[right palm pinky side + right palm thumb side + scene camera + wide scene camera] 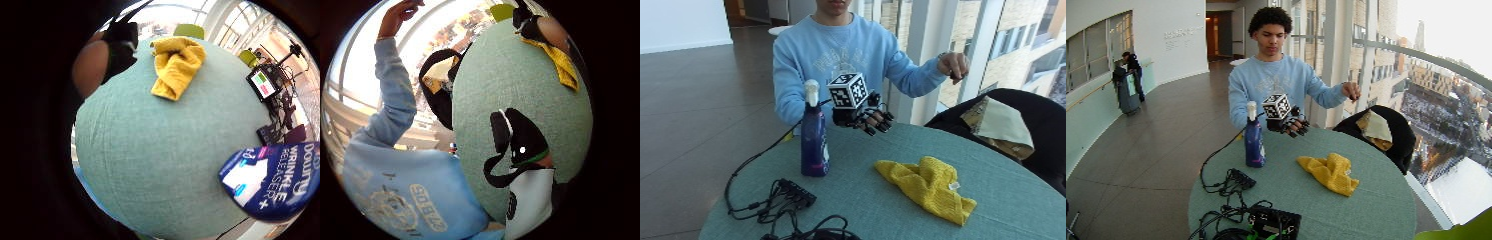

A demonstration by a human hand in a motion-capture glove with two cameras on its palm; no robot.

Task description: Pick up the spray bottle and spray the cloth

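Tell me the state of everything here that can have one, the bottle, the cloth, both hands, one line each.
spray bottle: upright on the table, untouched, apart from the cloth.
yellow cloth: crumpled in a heap, lying on the table.
gloved right hand: raised above the table beside the bottle, fingers loosely curled, holding nothing.
bare left hand: lifted off to the side, away from the table.

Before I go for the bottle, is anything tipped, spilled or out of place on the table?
Nothing stands out. The spray bottle stands upright on the table, the yellow cloth lies crumpled beside it, apart from it, and the gloved right hand hovers near the bottle, holding nothing.
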